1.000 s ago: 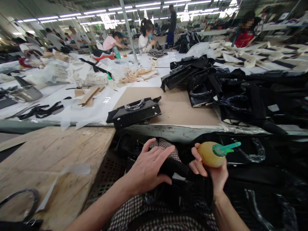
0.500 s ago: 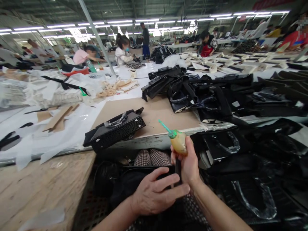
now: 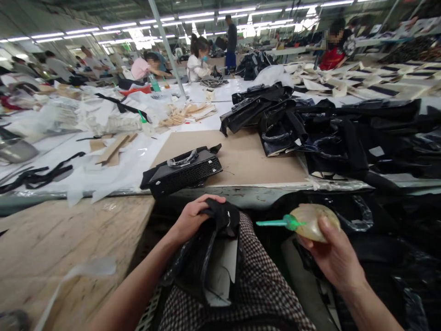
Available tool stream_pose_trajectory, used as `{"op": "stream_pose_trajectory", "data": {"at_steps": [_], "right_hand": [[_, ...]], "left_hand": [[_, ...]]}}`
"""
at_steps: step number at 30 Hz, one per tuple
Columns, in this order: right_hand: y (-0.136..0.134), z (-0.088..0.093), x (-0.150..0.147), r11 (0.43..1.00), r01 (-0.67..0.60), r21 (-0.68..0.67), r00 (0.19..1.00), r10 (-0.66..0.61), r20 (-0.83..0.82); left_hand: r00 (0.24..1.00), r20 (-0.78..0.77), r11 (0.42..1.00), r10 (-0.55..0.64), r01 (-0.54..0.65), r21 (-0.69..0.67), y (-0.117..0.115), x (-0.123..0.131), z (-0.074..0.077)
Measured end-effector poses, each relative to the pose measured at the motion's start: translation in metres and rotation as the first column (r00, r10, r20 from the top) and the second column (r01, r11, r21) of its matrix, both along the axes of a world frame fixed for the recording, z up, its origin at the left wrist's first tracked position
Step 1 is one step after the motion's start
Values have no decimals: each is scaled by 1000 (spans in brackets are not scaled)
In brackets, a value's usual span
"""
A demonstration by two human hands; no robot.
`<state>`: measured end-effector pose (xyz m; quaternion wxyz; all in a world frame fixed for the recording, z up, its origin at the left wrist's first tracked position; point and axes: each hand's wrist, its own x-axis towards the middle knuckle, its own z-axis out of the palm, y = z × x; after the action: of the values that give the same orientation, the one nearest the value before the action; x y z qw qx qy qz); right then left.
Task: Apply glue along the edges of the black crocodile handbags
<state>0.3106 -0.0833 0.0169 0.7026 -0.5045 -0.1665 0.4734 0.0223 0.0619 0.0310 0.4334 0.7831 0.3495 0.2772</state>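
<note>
My left hand [image 3: 191, 217] is closed on the top edge of a black bag piece [image 3: 210, 257] that hangs over my lap in checked trousers [image 3: 262, 285]. My right hand [image 3: 333, 257] is wrapped round a yellowish squeeze bottle [image 3: 315, 221]. Its green nozzle [image 3: 277, 223] points left toward the bag piece, a short gap away from it.
A black handbag [image 3: 182, 171] lies on the brown board [image 3: 248, 156] at the table's near edge. Piles of black bags [image 3: 327, 133] fill the right side. A wooden board [image 3: 69, 243] lies at left. Other people sit at the far tables.
My left hand has shifted from lying flat on the bag to gripping and lifting its edge. The bottle has swung from nozzle up-left to lying level, pointing left.
</note>
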Motion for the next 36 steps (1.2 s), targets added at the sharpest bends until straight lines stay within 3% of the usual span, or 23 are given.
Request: {"op": "stream_pose_trajectory", "data": {"at_steps": [4, 8, 12, 19, 29, 36], "right_hand": [[-32, -10, 11, 970, -66, -236, 988, 97, 124], [-44, -20, 13, 932, -123, -340, 935, 223, 275], [-42, -24, 18, 923, -153, -353, 822, 317, 472], [-25, -5, 18, 947, -61, -317, 673, 273, 687], [-16, -20, 16, 934, -64, -353, 603, 318, 732], [-4, -17, 13, 928, -52, -370, 587, 328, 740]], "left_hand": [[999, 19, 987, -33, 36, -158, 12, 9, -11], [997, 47, 980, -55, 62, -189, 11, 19, -21], [998, 30, 988, -63, 67, -143, 8, 24, -25], [996, -6, 995, -89, 89, -51, 7, 26, -34], [995, 21, 994, -99, 100, -46, 7, 26, -38], [992, 44, 991, -117, 119, -56, 7, 26, -40]]}}
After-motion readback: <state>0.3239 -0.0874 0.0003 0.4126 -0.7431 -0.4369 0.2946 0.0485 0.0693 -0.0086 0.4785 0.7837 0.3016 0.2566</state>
